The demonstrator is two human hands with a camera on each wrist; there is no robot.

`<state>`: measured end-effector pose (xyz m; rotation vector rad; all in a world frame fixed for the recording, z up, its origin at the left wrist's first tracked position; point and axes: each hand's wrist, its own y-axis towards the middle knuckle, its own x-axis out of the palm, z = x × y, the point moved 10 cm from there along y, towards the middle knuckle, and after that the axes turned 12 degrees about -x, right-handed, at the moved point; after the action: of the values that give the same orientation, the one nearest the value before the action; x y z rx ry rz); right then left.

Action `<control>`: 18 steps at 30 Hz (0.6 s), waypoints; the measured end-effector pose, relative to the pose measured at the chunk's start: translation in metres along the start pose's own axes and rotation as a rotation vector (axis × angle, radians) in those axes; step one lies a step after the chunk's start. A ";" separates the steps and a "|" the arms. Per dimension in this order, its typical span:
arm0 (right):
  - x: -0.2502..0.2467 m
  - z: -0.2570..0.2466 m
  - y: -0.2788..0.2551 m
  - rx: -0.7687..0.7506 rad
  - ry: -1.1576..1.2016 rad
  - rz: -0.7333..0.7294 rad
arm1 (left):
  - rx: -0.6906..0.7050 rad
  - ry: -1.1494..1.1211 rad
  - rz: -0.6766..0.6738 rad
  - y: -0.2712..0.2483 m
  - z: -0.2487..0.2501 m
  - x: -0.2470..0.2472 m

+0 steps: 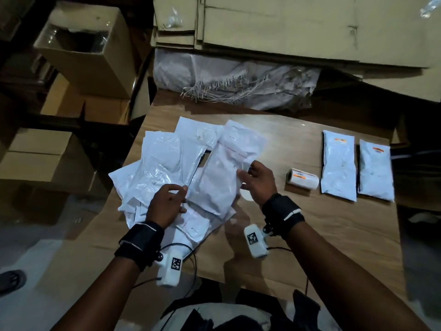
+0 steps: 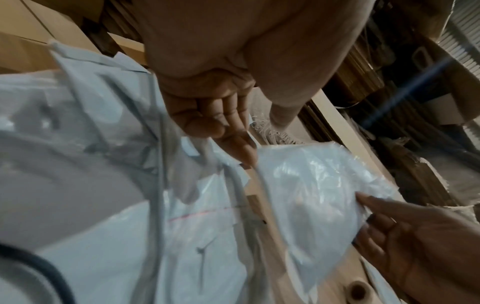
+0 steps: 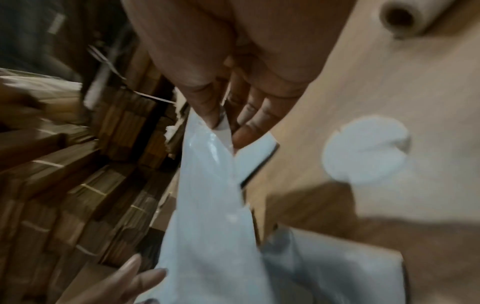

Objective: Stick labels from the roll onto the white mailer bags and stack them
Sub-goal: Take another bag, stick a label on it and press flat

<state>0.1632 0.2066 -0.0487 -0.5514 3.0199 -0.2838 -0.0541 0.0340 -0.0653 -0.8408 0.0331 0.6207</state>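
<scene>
Mailer bag (image 1: 220,177), white and glossy, is being held up over the left half of the table (image 1: 310,235), lifted off a loose pile of white mailer bags (image 1: 157,163) that is spreading from the near left edge toward the middle. The right hand (image 1: 259,181) is pinching the bag's right edge between thumb and curled fingers; the right wrist view is showing the thumb and fingertips (image 3: 241,135) closing on the plastic. The left hand (image 1: 167,203) is lying over the pile's near part with its fingers loosely bent, the fingertips (image 2: 244,148) touching the bag's left edge; whether they are gripping it I cannot tell. Both wrists are wearing black straps carrying white camera units.

Just right of the right hand, a label roll (image 1: 302,178) is lying on its side. Beyond it, toward the right edge, two labelled bags (image 1: 338,163) are lying side by side, each showing an orange label at its far end. A crumpled woven sack (image 1: 238,84) is sitting at the far edge, flattened cardboard (image 1: 286,27) is leaning behind it, and cardboard boxes (image 1: 83,48) are standing off the left edge.
</scene>
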 end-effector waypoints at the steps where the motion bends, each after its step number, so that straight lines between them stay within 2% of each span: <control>1: -0.004 -0.017 -0.001 -0.074 -0.007 -0.002 | -0.001 0.006 -0.020 -0.002 0.007 0.005; 6: -0.031 -0.089 -0.022 -0.473 -0.261 -0.042 | -0.136 -0.104 -0.303 -0.015 0.033 0.054; 9: -0.043 -0.091 -0.042 -0.631 -0.458 -0.111 | -0.172 -0.149 -0.413 -0.021 0.043 0.081; 12: -0.057 -0.069 -0.056 -0.640 -0.529 -0.138 | -0.131 -0.058 -0.529 -0.034 0.048 0.108; 15: -0.074 -0.051 -0.067 -0.624 -0.521 -0.110 | 0.050 0.210 -0.529 -0.040 0.050 0.122; 18: -0.092 -0.046 -0.072 -0.624 -0.506 -0.034 | 0.110 0.264 -0.532 -0.045 0.051 0.132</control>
<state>0.2702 0.1813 0.0121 -0.5900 2.5511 0.7114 0.0678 0.1131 -0.0347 -0.7783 0.0793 0.0063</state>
